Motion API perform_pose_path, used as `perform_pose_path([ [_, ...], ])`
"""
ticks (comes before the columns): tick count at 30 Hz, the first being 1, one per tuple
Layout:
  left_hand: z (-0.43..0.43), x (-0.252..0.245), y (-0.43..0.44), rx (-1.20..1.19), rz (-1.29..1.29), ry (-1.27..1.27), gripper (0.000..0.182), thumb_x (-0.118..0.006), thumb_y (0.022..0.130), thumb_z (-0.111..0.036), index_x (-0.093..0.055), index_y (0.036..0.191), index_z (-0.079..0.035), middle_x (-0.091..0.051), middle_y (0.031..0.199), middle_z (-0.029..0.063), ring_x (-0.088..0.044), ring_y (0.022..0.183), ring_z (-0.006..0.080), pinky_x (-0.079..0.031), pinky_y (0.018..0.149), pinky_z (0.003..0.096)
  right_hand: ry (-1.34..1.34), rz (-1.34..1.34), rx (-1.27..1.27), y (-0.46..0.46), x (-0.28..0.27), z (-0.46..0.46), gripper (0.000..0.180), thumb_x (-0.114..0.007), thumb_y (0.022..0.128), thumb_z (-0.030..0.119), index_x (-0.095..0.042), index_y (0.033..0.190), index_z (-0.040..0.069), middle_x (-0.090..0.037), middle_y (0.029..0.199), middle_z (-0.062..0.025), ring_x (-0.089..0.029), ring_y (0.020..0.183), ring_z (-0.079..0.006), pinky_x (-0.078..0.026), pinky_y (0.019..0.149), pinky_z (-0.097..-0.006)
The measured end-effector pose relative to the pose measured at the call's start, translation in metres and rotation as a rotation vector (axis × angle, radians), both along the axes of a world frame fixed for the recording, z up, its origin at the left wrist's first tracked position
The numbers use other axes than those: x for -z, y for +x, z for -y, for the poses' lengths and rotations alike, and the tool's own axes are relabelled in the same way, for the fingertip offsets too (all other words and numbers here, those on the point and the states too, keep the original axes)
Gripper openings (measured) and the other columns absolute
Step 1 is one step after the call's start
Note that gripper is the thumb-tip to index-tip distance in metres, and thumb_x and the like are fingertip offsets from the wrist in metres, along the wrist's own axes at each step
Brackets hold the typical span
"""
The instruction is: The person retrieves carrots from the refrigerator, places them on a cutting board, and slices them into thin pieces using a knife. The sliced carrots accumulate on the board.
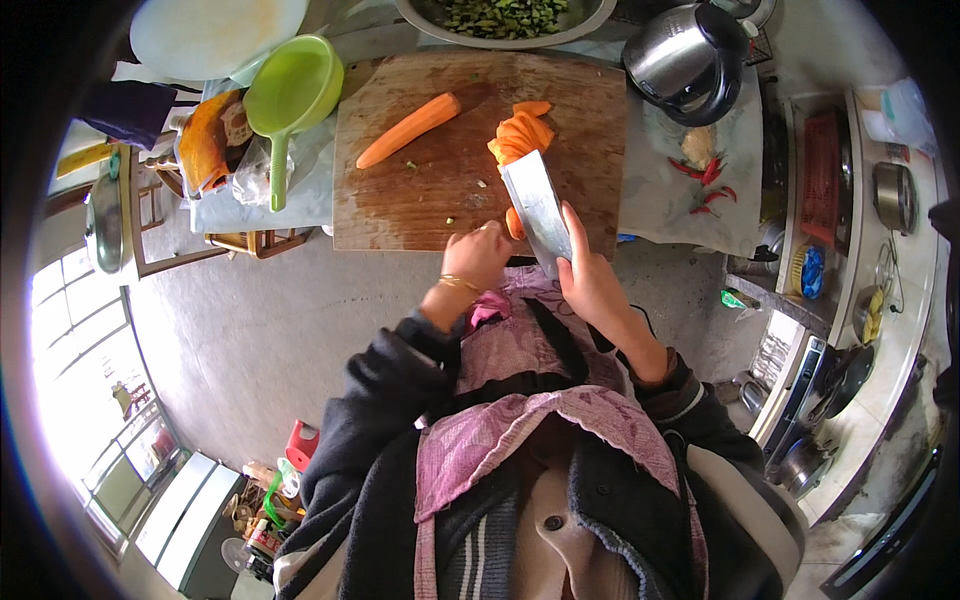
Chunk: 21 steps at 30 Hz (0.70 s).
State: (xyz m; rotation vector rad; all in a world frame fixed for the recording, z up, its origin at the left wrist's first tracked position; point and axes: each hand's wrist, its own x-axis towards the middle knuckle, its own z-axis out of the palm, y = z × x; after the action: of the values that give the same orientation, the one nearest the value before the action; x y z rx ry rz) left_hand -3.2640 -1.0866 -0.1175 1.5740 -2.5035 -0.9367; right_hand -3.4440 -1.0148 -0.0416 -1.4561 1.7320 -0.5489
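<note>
A wooden cutting board (pixel 420 195) lies on the table before me. My right hand (pixel 596 281) grips a cleaver (pixel 536 206), with the index finger along the blade. The blade's far end meets a fanned stack of carrot slices (pixel 523 136). At the board's front edge, my left hand (pixel 480 251) is curled beside a short carrot piece (pixel 514 223). The fingertips are hidden, so I cannot tell whether they hold that piece. A long peeled carrot (pixel 409 130) rests at the upper left of the board.
A metal basin (pixel 506 37) of chopped greens (pixel 502 16) stands beyond the board. To the left are a green plastic ladle (pixel 296 86) and a cut pumpkin (pixel 206 142). An electric kettle (pixel 675 60), a piece of ginger (pixel 697 146) and red chillies (pixel 705 172) lie rightward.
</note>
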Motion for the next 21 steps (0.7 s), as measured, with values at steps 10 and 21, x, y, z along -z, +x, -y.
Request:
perform_pose_path([
  [10,0.002,-0.054,0.157,0.002,0.29,-0.118,0.017,-0.06,0.085,-0.023,-0.067,0.094,-0.011,-0.063,0.095,0.007,-0.061,0.08,0.0223,-0.05,0.069,0.0312,-0.239,0.043,0.024,-0.012,0.001,-0.002,0.074,-0.052,0.082,-0.002,-0.011,0.143,0.007,-0.059,0.089,-0.0315,-0.061,0.073,-0.0445,-0.049,0.063,-0.0495],
  [21,0.002,-0.007,-0.009,0.232,-0.311,-0.234,0.021,-0.066,0.077,-0.018,-0.062,0.096,-0.011,-0.054,0.092,0.0084,-0.057,0.09,0.0268,-0.048,0.079,0.0385,-0.286,-0.024,0.083,-0.02,-0.012,-0.014,0.07,-0.052,0.083,0.0,-0.016,0.142,0.004,-0.06,0.084,-0.0303,-0.061,0.068,-0.043,-0.048,0.057,-0.0486],
])
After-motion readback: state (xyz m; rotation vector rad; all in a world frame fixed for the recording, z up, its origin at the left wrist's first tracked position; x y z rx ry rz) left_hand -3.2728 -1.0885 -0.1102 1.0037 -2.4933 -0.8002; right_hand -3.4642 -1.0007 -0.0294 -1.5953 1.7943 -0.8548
